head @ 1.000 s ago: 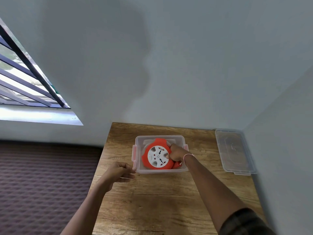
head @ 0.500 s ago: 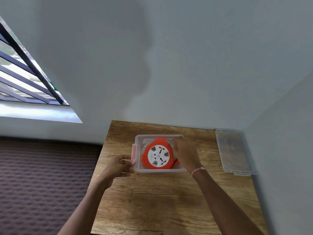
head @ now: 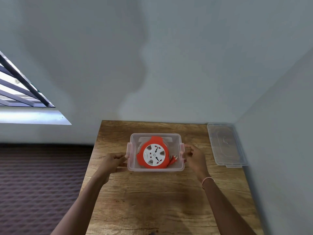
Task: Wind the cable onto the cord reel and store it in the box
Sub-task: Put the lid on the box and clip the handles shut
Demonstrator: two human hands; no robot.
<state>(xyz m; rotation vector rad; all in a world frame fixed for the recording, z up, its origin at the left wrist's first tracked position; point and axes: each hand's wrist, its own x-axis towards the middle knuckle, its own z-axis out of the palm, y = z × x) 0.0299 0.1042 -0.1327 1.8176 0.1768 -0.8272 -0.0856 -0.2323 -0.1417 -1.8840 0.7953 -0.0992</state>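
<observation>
Clear plastic box sits on the wooden desk, mid-way along the far edge, a bit in from it. Orange-and-white cord reel lies flat inside, socket face up, filling most of the floor. Cable looks wound in. Only a short orange tail w/ the plug shows, tucked at the box's near-right inner corner. Storing looks done bar the lid.

Left hand has curled fingers on the box's left end, tips at the pink clip. Right hand does the same on the right end, fingers and thumb pinching round the other clip. Both grip the box, neither touches the reel. Bracelet on the right wrist.

Handling, my guess: the reel is hard plastic w/ wound copper, so moderately heavy for its size and stiff, not fragile. The box is thin-walled, smooth, prob. slippery and a bit flexy, so two hands at the short ends under the rim is the right hold. The clips hinge, so don't lift by them alone. The reel can slide inside if the box tilts.

Clear lid lies flat at the desk's far-right corner, against the wall, well apart from the box.

Writing: no brand or label readable. Dark and red marks on the white face are socket holes and a button, too small for text.
</observation>
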